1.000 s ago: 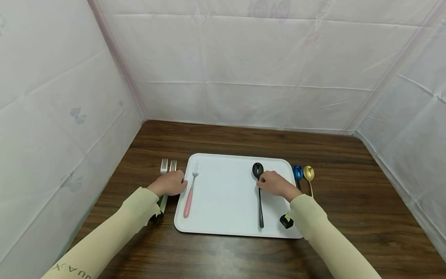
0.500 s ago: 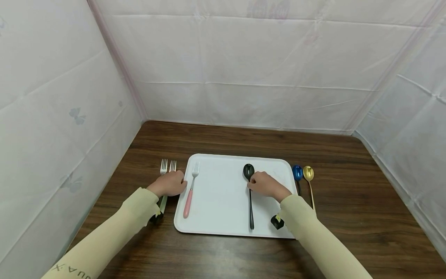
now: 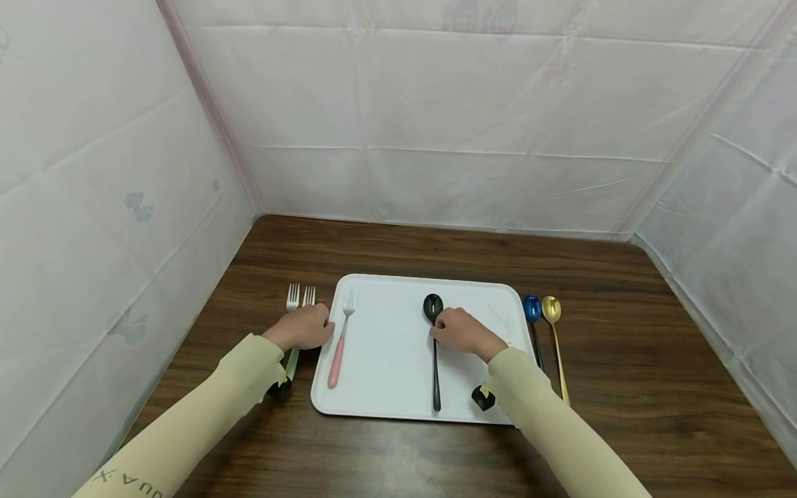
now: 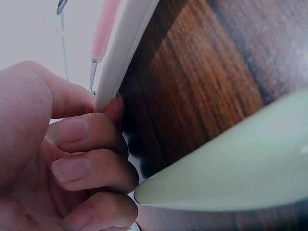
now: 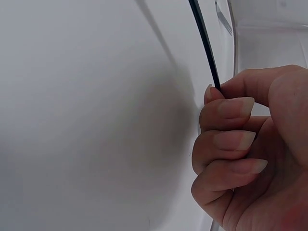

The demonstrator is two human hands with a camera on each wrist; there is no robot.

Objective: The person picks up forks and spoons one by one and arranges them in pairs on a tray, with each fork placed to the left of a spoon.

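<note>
On the wooden worktop (image 3: 386,250), the left hand (image 3: 301,326) pinches the tray's (image 3: 389,360) edge, pink fork (image 3: 339,351) just to its right, while the right hand (image 3: 461,330) pinches the black spoon (image 3: 435,366) over the tray, seemingly a placing step, next likely calling for gentle lowering and release.

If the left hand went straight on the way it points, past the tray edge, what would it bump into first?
Probably the pink-handled fork, lying on the tray just beyond the left hand; the height between them is hard to judge.
</note>
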